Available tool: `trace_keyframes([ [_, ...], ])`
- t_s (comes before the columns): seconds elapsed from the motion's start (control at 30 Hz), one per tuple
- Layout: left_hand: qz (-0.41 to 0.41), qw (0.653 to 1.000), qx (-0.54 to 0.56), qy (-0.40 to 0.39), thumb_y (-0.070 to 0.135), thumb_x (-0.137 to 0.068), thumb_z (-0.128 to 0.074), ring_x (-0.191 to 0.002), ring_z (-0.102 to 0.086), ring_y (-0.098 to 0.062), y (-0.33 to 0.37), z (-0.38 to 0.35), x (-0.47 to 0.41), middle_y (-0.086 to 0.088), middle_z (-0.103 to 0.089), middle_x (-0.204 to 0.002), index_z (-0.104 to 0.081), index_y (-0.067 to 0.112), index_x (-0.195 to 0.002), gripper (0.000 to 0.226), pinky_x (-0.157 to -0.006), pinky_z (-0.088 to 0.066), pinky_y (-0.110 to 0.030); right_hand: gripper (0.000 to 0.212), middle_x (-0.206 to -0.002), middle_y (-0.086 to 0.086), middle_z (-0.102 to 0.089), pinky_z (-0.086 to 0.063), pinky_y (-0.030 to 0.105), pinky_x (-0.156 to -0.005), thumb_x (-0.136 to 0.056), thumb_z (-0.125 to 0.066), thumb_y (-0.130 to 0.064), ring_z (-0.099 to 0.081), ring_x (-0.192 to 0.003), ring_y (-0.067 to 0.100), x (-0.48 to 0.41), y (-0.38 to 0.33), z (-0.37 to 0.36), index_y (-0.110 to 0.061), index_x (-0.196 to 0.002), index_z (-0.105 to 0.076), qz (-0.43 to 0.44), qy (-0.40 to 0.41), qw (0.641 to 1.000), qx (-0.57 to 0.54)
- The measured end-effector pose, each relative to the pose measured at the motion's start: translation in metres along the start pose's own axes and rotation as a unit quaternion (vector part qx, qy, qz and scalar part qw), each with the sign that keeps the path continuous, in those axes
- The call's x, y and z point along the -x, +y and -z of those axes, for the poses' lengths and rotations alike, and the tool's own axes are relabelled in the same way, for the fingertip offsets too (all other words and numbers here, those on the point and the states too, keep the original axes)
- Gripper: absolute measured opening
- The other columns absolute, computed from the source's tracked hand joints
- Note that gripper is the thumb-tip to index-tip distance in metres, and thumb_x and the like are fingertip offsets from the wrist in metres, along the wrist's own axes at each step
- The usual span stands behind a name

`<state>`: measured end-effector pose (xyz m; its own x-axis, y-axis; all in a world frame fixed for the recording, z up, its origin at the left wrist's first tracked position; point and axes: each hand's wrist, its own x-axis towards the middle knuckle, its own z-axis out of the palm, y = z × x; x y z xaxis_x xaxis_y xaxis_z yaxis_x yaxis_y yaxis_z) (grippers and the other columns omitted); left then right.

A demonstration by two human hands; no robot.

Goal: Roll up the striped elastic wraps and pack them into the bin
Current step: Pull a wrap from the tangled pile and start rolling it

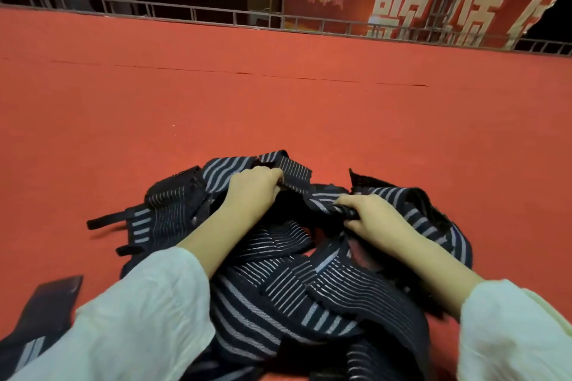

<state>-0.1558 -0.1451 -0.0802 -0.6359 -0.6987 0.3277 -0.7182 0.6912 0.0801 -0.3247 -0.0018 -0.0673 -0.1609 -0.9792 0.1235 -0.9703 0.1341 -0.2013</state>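
A tangled pile of dark striped elastic wraps (pixel 278 281) lies on the red carpet in the lower middle of the view. My left hand (pixel 250 192) grips a wrap at the far side of the pile, fingers curled over its edge. My right hand (pixel 371 219) is closed on a bunched strip of wrap just to the right. The same strip appears to run between both hands. Black strap ends (pixel 105 223) stick out at the pile's left. No bin is visible.
Red carpet (pixel 278 108) stretches far ahead and to both sides. A metal truss rail (pixel 185 14) bounds its far edge, with a red banner (pixel 418 3) at the back right. Another dark wrap piece (pixel 52 300) lies at the lower left.
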Motion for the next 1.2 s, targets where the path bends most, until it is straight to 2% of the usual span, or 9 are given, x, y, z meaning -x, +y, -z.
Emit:
trace_keyframes([
  [0.23, 0.197, 0.973, 0.091, 0.078, 0.022, -0.094, -0.055, -0.096, -0.059, -0.048, -0.068, 0.019, -0.001, -0.031, -0.065, -0.100, -0.064, -0.001, -0.097, 0.025, -0.079, -0.046, -0.047, 0.053, -0.127, 0.001, -0.063, -0.033, 0.020, -0.102, -0.066, -0.057, 0.018, -0.056, -0.123, 0.022, 0.030, 0.049, 0.005, -0.010, -0.108, -0.072, 0.047, 0.014, 0.998, -0.039],
  [0.47, 0.162, 0.982, 0.081, 0.053, 0.020, -0.091, -0.056, -0.089, -0.059, -0.040, -0.054, 0.013, -0.001, -0.020, -0.065, -0.093, -0.059, 0.005, -0.087, 0.017, -0.066, -0.039, -0.038, 0.045, -0.127, 0.002, -0.063, -0.032, 0.015, -0.097, -0.070, -0.061, 0.019, -0.057, -0.120, 0.021, 0.038, 0.078, 0.010, -0.008, -0.105, -0.072, -0.022, 0.088, 0.995, -0.048],
  [0.6, 0.194, 0.978, 0.054, 0.051, 0.020, -0.090, -0.055, -0.089, -0.059, -0.041, -0.061, 0.007, 0.002, -0.020, -0.065, -0.094, -0.062, 0.003, -0.093, 0.019, -0.066, -0.039, -0.037, 0.046, -0.126, 0.007, -0.063, -0.040, 0.035, -0.102, -0.068, -0.058, 0.022, -0.057, -0.120, 0.028, 0.043, 0.091, 0.011, -0.004, -0.103, -0.072, -0.065, 0.115, 0.991, -0.036],
  [0.67, 0.206, 0.976, 0.050, 0.044, 0.018, -0.089, -0.055, -0.088, -0.059, -0.041, -0.068, 0.007, 0.005, -0.021, -0.065, -0.094, -0.061, 0.002, -0.092, 0.018, -0.066, -0.042, -0.039, 0.045, -0.127, 0.005, -0.063, -0.037, 0.031, -0.099, -0.069, -0.060, 0.021, -0.056, -0.119, 0.028, 0.045, 0.096, 0.014, -0.006, -0.103, -0.071, -0.066, 0.100, 0.992, -0.027],
  [0.8, 0.161, 0.981, 0.079, 0.081, 0.003, -0.087, -0.050, -0.097, -0.056, -0.039, -0.055, 0.013, 0.004, -0.017, -0.059, -0.104, -0.051, 0.005, -0.107, 0.020, -0.069, -0.040, -0.042, 0.043, -0.138, -0.003, -0.050, -0.024, 0.018, -0.102, -0.076, -0.065, 0.005, -0.043, -0.130, 0.018, 0.039, 0.086, 0.027, -0.015, -0.114, -0.066, -0.032, 0.035, 0.998, -0.046],
  [0.9, 0.028, 0.985, 0.145, 0.092, -0.005, -0.082, -0.046, -0.118, -0.051, -0.032, -0.030, 0.020, -0.002, -0.009, -0.059, -0.124, -0.055, 0.016, -0.123, 0.048, -0.097, -0.041, -0.045, 0.044, -0.144, -0.005, -0.042, -0.023, 0.022, -0.111, -0.080, -0.074, -0.020, -0.037, -0.134, 0.012, 0.023, 0.065, 0.039, -0.019, -0.122, -0.061, 0.000, -0.014, 0.997, -0.077],
  [1.03, -0.059, 0.994, 0.028, -0.089, 0.040, -0.097, -0.043, -0.144, -0.019, -0.015, -0.002, 0.006, -0.001, 0.011, -0.038, -0.149, -0.047, 0.035, -0.136, 0.039, -0.115, 0.000, -0.057, 0.061, -0.131, -0.010, -0.046, -0.033, 0.026, -0.103, -0.067, -0.061, -0.067, -0.045, -0.121, 0.005, 0.004, 0.033, 0.054, -0.026, -0.112, -0.062, -0.039, -0.027, 0.985, -0.166],
  [1.1, -0.056, 0.984, -0.057, -0.162, 0.066, -0.090, -0.040, -0.147, -0.010, -0.019, -0.001, -0.009, 0.002, 0.010, -0.030, -0.152, -0.044, 0.036, -0.138, 0.057, -0.111, 0.007, -0.063, 0.061, -0.124, -0.007, -0.049, -0.036, 0.027, -0.098, -0.072, -0.062, -0.064, -0.047, -0.114, 0.009, -0.006, 0.020, 0.051, -0.023, -0.117, -0.055, -0.031, 0.035, 0.989, -0.142],
  [1.2, -0.050, 0.982, -0.130, -0.126, 0.058, -0.093, -0.041, -0.139, -0.026, -0.022, -0.005, -0.019, 0.003, 0.009, -0.044, -0.140, -0.061, 0.030, -0.124, 0.046, -0.113, -0.001, -0.063, 0.052, -0.139, 0.001, -0.045, -0.029, 0.026, -0.109, -0.086, -0.065, -0.022, -0.041, -0.131, 0.016, -0.029, 0.002, 0.037, -0.016, -0.134, -0.045, 0.055, 0.088, 0.993, -0.056],
])
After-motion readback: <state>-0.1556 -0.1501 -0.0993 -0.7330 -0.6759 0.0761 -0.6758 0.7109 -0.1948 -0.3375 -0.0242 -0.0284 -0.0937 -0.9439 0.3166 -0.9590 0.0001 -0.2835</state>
